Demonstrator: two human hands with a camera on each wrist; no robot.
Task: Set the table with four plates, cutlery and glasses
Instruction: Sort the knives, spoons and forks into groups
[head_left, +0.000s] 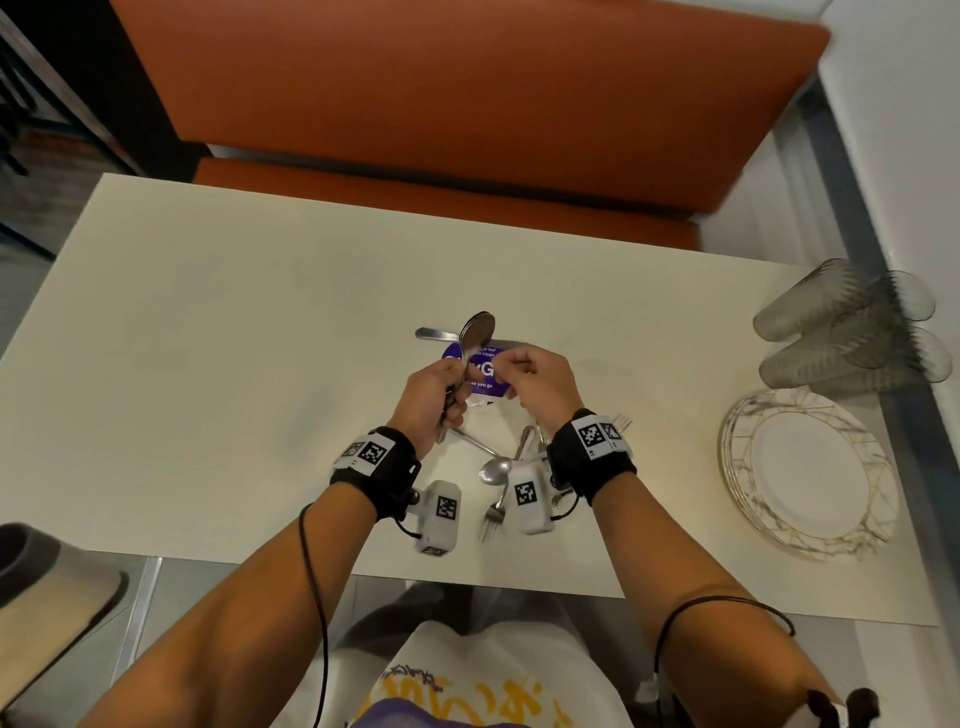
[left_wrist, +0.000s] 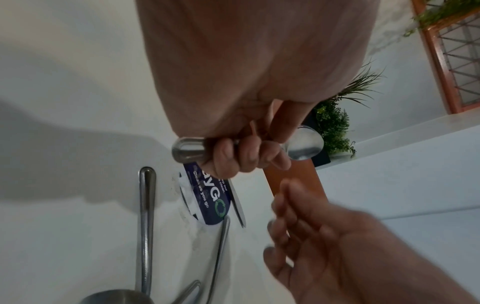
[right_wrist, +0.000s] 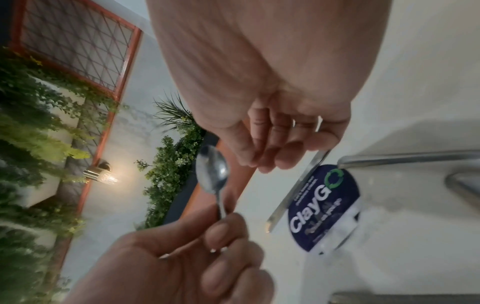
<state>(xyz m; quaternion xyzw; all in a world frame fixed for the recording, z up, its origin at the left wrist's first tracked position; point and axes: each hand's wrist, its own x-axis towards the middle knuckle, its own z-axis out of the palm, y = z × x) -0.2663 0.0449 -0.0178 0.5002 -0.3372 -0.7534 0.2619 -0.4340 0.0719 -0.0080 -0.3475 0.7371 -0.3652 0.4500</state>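
My left hand (head_left: 454, 384) grips the handle of a steel spoon (head_left: 478, 330) and holds it upright above a purple round sticker (head_left: 485, 371) on the white table (head_left: 208, 338). The left wrist view shows the fingers (left_wrist: 246, 156) curled round the handle, with the bowl (left_wrist: 306, 144) sticking out past them. My right hand (head_left: 530, 371) hovers just right of the spoon, fingers loosely curled, holding nothing (right_wrist: 272, 158). More spoons and forks (head_left: 496, 470) lie in a loose pile under my wrists. A knife (right_wrist: 298, 189) lies beside the sticker.
A stack of gold-patterned white plates (head_left: 808, 473) sits at the table's right edge. Several ribbed glasses (head_left: 847, 322) lie on their sides behind it. An orange bench (head_left: 441, 104) runs along the far side. A chair back (head_left: 47, 571) shows at the lower left.
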